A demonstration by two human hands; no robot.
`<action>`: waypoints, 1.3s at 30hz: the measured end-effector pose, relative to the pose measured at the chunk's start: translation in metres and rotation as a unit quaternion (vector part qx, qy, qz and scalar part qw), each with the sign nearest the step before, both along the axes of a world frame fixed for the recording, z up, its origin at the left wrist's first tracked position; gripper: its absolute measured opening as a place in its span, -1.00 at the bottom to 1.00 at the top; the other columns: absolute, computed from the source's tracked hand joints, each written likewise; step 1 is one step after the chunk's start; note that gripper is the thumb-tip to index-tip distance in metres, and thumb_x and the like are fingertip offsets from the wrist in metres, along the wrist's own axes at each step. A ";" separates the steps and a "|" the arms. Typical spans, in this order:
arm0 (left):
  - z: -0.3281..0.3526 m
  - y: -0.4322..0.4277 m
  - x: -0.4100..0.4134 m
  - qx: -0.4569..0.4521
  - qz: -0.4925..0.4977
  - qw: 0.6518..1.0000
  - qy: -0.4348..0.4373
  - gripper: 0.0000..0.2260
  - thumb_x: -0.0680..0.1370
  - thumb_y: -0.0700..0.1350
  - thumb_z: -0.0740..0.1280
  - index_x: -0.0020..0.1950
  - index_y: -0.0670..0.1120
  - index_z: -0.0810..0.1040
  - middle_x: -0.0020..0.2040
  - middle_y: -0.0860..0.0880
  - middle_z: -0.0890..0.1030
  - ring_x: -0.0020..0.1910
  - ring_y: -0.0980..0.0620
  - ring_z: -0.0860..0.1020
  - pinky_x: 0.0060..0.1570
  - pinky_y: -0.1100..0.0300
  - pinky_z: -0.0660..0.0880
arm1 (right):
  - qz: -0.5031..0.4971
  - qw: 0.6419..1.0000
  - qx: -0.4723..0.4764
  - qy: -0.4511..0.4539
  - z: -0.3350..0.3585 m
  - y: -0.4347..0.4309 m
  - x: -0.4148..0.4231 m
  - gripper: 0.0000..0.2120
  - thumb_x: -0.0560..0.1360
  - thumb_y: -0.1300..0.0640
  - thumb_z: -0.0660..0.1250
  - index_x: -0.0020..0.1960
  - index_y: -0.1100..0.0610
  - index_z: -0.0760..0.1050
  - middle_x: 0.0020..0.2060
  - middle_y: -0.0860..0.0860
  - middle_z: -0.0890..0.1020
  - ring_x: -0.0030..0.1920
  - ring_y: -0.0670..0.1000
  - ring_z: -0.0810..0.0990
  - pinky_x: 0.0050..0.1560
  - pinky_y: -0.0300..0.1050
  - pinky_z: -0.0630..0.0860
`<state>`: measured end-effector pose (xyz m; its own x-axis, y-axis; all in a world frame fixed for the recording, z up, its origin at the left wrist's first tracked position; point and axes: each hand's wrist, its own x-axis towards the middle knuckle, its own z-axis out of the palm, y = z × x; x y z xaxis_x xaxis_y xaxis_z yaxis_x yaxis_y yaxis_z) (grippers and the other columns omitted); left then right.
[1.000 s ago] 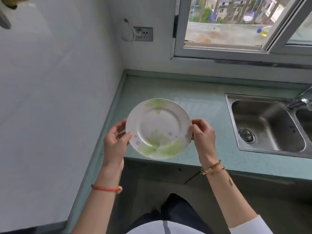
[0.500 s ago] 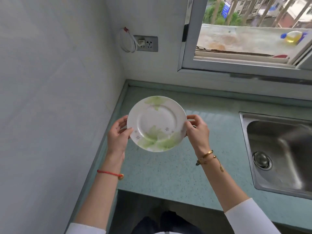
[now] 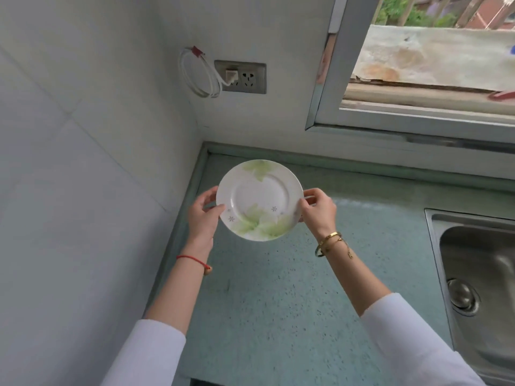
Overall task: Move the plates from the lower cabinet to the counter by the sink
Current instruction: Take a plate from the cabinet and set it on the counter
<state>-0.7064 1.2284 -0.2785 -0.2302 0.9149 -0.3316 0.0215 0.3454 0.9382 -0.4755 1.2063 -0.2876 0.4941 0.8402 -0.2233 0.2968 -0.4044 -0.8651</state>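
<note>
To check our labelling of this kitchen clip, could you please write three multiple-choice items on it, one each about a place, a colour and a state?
1. Where is the plate?
A) over the counter, left of the sink
B) on the window ledge
C) inside a cabinet

2. What colour are its leaf prints?
A) blue
B) green
C) red

3. How is it held?
A) by one hand only
B) lying free, untouched
C) by the left hand and the right hand at opposite rims

Answers:
1 A, since the speckled counter shows under it and the steel basin lies to its right.
2 B, since pale green leaves mark its near and far rim.
3 C, since fingers pinch both side edges.
</note>
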 end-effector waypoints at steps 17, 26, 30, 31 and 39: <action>-0.102 0.065 -0.005 -0.057 -0.042 0.995 0.070 -0.54 0.50 -0.38 0.37 0.36 -0.06 0.56 0.27 -0.03 0.61 0.12 0.09 0.52 0.02 0.37 0.47 | 0.022 0.989 -0.108 -0.096 -0.092 0.057 -0.006 -0.87 0.47 0.26 0.29 -0.04 0.21 0.58 -0.21 0.04 0.60 -0.16 0.02 0.54 -0.13 -0.18 0.44; -0.120 0.074 -0.006 -0.069 -0.070 0.990 0.100 -0.53 0.49 -0.34 0.37 0.36 0.01 0.57 0.10 0.02 0.64 0.06 0.04 0.59 0.18 0.03 0.57 | 0.014 0.985 -0.131 -0.108 -0.106 0.059 -0.004 -0.85 0.46 0.25 0.31 -0.01 0.25 0.58 -0.10 0.13 0.67 -0.03 0.11 0.59 -0.08 -0.18 0.42; -0.123 0.075 -0.008 -0.066 -0.076 0.989 0.109 -0.52 0.48 -0.35 0.37 0.35 0.01 0.57 0.10 0.06 0.63 -0.01 0.17 0.58 0.13 0.11 0.55 | 0.001 0.986 -0.132 -0.099 -0.107 0.060 -0.006 -0.88 0.46 0.25 0.32 -0.03 0.24 0.57 -0.10 0.13 0.67 -0.05 0.10 0.58 -0.10 -0.18 0.41; -0.124 0.075 -0.009 -0.065 -0.079 0.988 0.112 -0.52 0.48 -0.35 0.37 0.35 0.00 0.57 0.10 0.06 0.63 -0.04 0.23 0.57 0.10 0.14 0.54 | 0.000 0.986 -0.132 -0.098 -0.107 0.060 -0.007 -0.88 0.46 0.25 0.32 -0.03 0.24 0.57 -0.11 0.13 0.66 -0.06 0.09 0.58 -0.10 -0.17 0.41; -0.117 0.075 -0.005 -0.050 -0.108 0.976 0.182 -0.55 0.51 -0.31 0.37 0.39 -0.05 0.54 0.16 -0.07 0.66 0.05 -0.08 0.62 0.18 -0.04 0.58 | -0.011 0.989 -0.128 -0.073 -0.104 0.058 -0.006 -0.86 0.48 0.18 0.34 -0.01 0.21 0.59 -0.13 0.10 0.68 -0.07 0.09 0.62 -0.02 -0.07 0.56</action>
